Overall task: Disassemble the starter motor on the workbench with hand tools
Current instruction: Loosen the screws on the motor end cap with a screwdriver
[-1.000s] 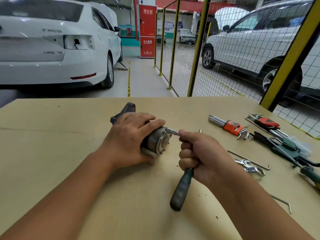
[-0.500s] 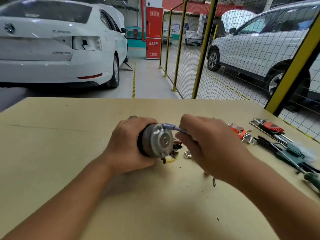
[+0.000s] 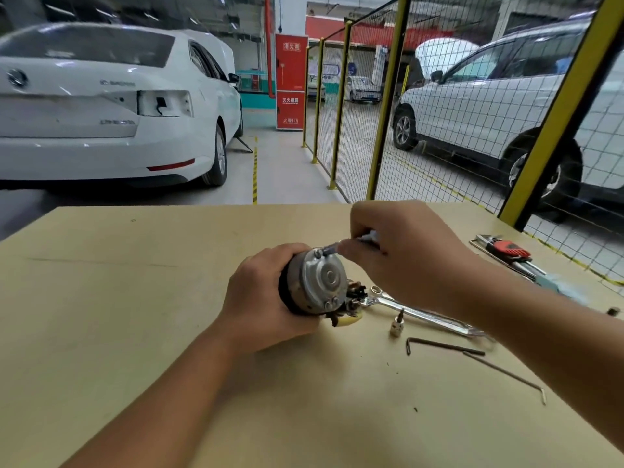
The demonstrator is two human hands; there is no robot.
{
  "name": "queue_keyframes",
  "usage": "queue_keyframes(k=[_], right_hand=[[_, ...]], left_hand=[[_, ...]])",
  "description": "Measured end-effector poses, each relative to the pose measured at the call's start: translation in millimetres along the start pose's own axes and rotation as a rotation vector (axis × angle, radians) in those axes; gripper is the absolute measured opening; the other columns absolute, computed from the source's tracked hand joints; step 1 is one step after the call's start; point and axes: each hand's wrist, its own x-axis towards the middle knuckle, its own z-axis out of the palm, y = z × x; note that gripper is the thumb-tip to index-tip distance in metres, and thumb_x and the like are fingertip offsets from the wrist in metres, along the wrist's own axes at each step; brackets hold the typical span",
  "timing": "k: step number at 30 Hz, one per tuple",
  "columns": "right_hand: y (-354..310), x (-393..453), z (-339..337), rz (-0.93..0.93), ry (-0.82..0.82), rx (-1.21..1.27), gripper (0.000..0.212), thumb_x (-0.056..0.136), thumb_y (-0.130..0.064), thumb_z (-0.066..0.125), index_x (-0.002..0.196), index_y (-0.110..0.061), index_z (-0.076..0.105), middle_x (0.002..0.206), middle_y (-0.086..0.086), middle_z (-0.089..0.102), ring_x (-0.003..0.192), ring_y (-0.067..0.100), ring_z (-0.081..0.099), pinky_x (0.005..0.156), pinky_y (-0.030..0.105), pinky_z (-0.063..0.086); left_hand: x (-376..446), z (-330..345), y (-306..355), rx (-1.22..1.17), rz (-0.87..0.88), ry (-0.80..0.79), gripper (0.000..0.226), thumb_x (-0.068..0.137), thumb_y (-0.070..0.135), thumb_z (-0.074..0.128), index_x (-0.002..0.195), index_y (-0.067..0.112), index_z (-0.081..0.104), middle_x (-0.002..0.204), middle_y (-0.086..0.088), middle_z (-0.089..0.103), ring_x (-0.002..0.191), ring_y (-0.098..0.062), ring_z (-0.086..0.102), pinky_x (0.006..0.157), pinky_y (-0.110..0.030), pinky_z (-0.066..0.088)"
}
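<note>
Fingers of left hand [image 3: 266, 298] curled round starter motor [image 3: 319, 285], gripped lying on workbench [image 3: 135, 298], round end cap toward camera. Right of motor, right hand [image 3: 401, 255] pinching tool shaft [image 3: 332, 247] (tip on upper cap bolt). Farther right: wrench [image 3: 418, 312], socket bit [image 3: 395, 327], hex keys [image 3: 445, 346].

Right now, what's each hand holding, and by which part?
Left hand grips the starter motor round its cylindrical body. Right hand holds a driver tool near its shaft; the handle is hidden.
</note>
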Motion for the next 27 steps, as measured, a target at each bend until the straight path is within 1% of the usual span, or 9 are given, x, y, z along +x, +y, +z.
queue_keyframes(k=[2, 4, 7, 10, 18, 20, 23, 25, 27], right_hand=[[1.6, 3.8, -4.0, -0.029, -0.031, -0.003, 0.023, 0.091, -0.032, 0.074, 0.081, -0.021, 0.057, 0.07, -0.006, 0.059, 0.069, 0.022, 0.056, 0.063, 0.04, 0.051], [1.9, 6.5, -6.8, -0.041, -0.066, 0.031, 0.019, 0.092, -0.033, 0.073, 0.084, -0.02, 0.061, 0.068, -0.007, 0.061, 0.066, 0.017, 0.058, 0.063, 0.039, 0.052], [-1.9, 13.5, -7.6, 0.01, -0.093, -0.033, 0.036, 0.099, -0.045, 0.059, 0.076, -0.018, 0.063, 0.059, -0.004, 0.059, 0.053, 0.011, 0.054, 0.052, 0.031, 0.043], [-6.8, 19.6, -6.6, 0.016, -0.103, -0.144, 0.047, 0.101, -0.044, 0.057, 0.065, -0.014, 0.061, 0.054, 0.003, 0.055, 0.047, 0.014, 0.048, 0.047, 0.029, 0.033], [-1.3, 18.7, -8.7, -0.189, -0.079, -0.123, 0.022, 0.092, -0.034, 0.073, 0.087, -0.013, 0.068, 0.073, 0.0, 0.067, 0.063, 0.008, 0.055, 0.057, 0.026, 0.042], [-0.1, 18.2, -10.0, -0.174, -0.094, -0.127, 0.022, 0.094, -0.035, 0.069, 0.082, -0.017, 0.066, 0.071, -0.004, 0.065, 0.059, 0.002, 0.054, 0.054, 0.022, 0.04], [-0.9, 19.6, -10.9, -0.1, -0.13, -0.192, 0.049, 0.099, -0.049, 0.053, 0.058, -0.021, 0.053, 0.048, -0.003, 0.05, 0.039, 0.007, 0.043, 0.043, 0.018, 0.029], [-3.1, 21.5, -11.1, -0.091, -0.142, -0.254, 0.053, 0.098, -0.051, 0.054, 0.057, -0.018, 0.05, 0.047, 0.0, 0.047, 0.04, 0.009, 0.039, 0.043, 0.021, 0.026], [-5.2, 22.5, -9.9, -0.161, -0.137, -0.304, 0.047, 0.099, -0.048, 0.058, 0.062, -0.018, 0.052, 0.054, 0.002, 0.052, 0.048, 0.012, 0.045, 0.049, 0.028, 0.034]], left_hand=[[-0.2, -0.7, -3.3, -0.002, 0.009, 0.002, 0.079, 0.048, 0.043, 0.085, 0.123, 0.038, 0.06, 0.11, 0.015, 0.071, 0.095, -0.016, 0.07, 0.08, -0.043, 0.058], [-0.5, -0.7, -4.9, -0.003, 0.007, 0.008, 0.08, 0.048, 0.046, 0.084, 0.123, 0.038, 0.06, 0.11, 0.017, 0.071, 0.095, -0.013, 0.069, 0.08, -0.041, 0.059], [-0.8, 0.4, -6.7, 0.006, 0.01, 0.017, 0.081, 0.048, 0.047, 0.084, 0.125, 0.04, 0.058, 0.111, 0.019, 0.07, 0.096, -0.01, 0.068, 0.081, -0.04, 0.059], [-1.2, 0.8, -7.9, -0.003, 0.011, 0.026, 0.081, 0.048, 0.045, 0.086, 0.124, 0.04, 0.058, 0.111, 0.018, 0.07, 0.096, -0.011, 0.068, 0.08, -0.04, 0.059], [-1.8, -1.6, -6.9, -0.02, 0.01, 0.023, 0.08, 0.049, 0.049, 0.082, 0.125, 0.041, 0.058, 0.112, 0.02, 0.07, 0.098, -0.009, 0.067, 0.082, -0.041, 0.058], [-1.7, -1.1, -7.3, -0.019, 0.013, 0.024, 0.08, 0.049, 0.049, 0.082, 0.125, 0.041, 0.058, 0.112, 0.02, 0.07, 0.098, -0.008, 0.067, 0.082, -0.041, 0.058], [-2.3, -0.4, -8.5, -0.017, 0.01, 0.027, 0.081, 0.049, 0.049, 0.083, 0.125, 0.041, 0.058, 0.113, 0.02, 0.069, 0.098, -0.008, 0.067, 0.082, -0.041, 0.058], [-2.8, -0.1, -8.7, -0.014, 0.008, 0.025, 0.081, 0.049, 0.049, 0.083, 0.126, 0.041, 0.058, 0.113, 0.02, 0.069, 0.099, -0.008, 0.067, 0.082, -0.041, 0.058], [-2.8, -0.2, -8.5, -0.017, 0.009, 0.023, 0.081, 0.049, 0.049, 0.083, 0.126, 0.041, 0.058, 0.112, 0.02, 0.069, 0.098, -0.009, 0.067, 0.082, -0.041, 0.059]])
